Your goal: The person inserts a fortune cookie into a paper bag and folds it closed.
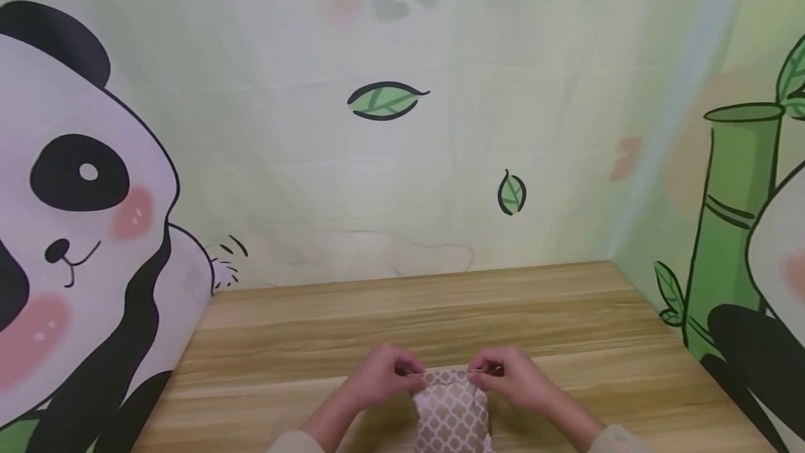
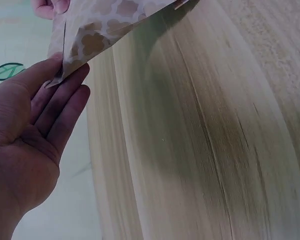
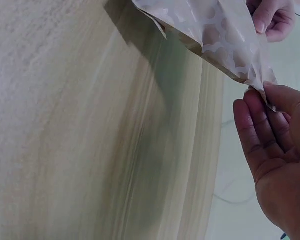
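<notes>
A tan paper bag point(image 1: 451, 414) with a white lattice pattern is held up at the near side of the table, its lower part cut off by the frame. My left hand point(image 1: 385, 376) pinches its upper left corner between thumb and fingers. At the upper right corner my right hand point(image 1: 512, 377) pinches the paper in the same way. In the left wrist view the bag point(image 2: 97, 37) slants over the wood, throwing a shadow on it. Creased paper point(image 3: 225, 42) runs to the right fingertips in the right wrist view. The inside of the bag is hidden.
The wood-grain table point(image 1: 415, 313) reaches back to a pale green printed wall point(image 1: 283, 159). Side panels carry a panda drawing point(image 1: 151, 285) on the left and bamboo point(image 1: 736, 257) on the right. Both sleeves point(image 1: 295, 442) show at the bottom.
</notes>
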`<state>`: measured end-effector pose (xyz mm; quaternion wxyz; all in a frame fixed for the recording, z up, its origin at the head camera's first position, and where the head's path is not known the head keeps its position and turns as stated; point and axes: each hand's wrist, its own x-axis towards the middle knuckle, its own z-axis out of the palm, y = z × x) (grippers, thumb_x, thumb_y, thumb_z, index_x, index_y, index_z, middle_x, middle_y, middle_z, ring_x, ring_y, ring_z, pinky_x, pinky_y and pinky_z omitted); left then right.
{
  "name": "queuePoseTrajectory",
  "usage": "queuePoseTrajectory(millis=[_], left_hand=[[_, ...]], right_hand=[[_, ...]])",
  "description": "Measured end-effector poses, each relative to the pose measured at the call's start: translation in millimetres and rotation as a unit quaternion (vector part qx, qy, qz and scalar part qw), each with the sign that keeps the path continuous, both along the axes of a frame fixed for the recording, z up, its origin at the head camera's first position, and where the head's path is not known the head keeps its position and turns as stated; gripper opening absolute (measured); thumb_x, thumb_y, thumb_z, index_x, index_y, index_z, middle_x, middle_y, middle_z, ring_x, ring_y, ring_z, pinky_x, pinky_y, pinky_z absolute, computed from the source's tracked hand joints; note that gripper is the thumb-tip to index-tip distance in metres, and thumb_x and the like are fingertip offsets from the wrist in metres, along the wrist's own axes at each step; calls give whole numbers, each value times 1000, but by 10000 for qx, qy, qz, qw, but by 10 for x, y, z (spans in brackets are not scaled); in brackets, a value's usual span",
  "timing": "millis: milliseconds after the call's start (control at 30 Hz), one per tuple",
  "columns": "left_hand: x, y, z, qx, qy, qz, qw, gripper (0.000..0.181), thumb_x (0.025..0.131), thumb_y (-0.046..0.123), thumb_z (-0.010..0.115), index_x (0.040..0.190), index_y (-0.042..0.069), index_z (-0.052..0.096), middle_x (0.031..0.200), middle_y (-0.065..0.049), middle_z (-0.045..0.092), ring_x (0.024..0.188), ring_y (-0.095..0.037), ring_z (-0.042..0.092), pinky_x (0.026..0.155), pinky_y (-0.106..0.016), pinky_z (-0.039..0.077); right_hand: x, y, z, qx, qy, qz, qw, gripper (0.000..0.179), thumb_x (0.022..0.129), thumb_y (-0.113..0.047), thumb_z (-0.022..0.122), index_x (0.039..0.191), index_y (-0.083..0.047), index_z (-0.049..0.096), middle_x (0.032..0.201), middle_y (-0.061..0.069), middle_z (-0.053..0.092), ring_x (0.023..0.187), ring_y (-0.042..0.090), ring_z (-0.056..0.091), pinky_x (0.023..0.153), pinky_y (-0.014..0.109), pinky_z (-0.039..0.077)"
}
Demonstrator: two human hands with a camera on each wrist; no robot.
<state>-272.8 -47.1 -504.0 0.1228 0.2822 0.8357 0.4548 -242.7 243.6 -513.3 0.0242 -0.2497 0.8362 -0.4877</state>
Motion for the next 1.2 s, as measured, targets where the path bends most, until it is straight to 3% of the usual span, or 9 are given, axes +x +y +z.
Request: queuePoseTrajectory(millis=[133, 367, 600, 900, 1200], left_hand=[[-10, -38, -13, -125, 127, -25, 9998, 2, 92, 11, 82, 94, 10, 81, 85, 4, 78, 76, -5, 69, 73, -24, 59], [-24, -66, -127, -382, 765, 6, 9963, 4, 92, 10, 82, 89, 12, 80, 80, 9, 75, 70, 2, 65, 70, -20, 57], [31, -76, -189, -85, 437, 193, 9988, 6, 92, 8, 82, 89, 14, 81, 79, 10, 75, 70, -1, 67, 69, -21, 58], [12, -141, -198, -116, 403, -12, 9991, 6, 92, 7, 82, 91, 13, 81, 81, 7, 76, 73, -1, 67, 71, -21, 58], [-13, -152, -269, -525, 959, -76, 9940, 6, 91, 7, 83, 89, 12, 81, 78, 8, 76, 69, 4, 64, 71, -19, 56]], right_hand=[[-4, -18, -22, 11, -21, -25, 10000, 4, 98, -8, 75, 98, -10, 79, 85, -2, 73, 76, 5, 64, 69, 24, 59], [-44, -83, -70, 305, 6, 20, 9995, 2, 98, -10, 76, 97, -9, 77, 85, -4, 73, 78, 3, 64, 72, 24, 59], [-96, -119, -57, 524, -227, 253, 9980, 13, 97, -21, 78, 104, -9, 78, 93, -5, 73, 83, 5, 64, 75, 24, 57], [-111, -168, -88, 667, -230, 374, 9968, 5, 94, -14, 80, 95, -10, 77, 86, -8, 72, 78, 2, 62, 72, 23, 55], [-139, -146, -198, 901, -253, 293, 9952, 4, 93, -13, 81, 92, -12, 77, 84, -10, 71, 76, 2, 62, 72, 23, 55]])
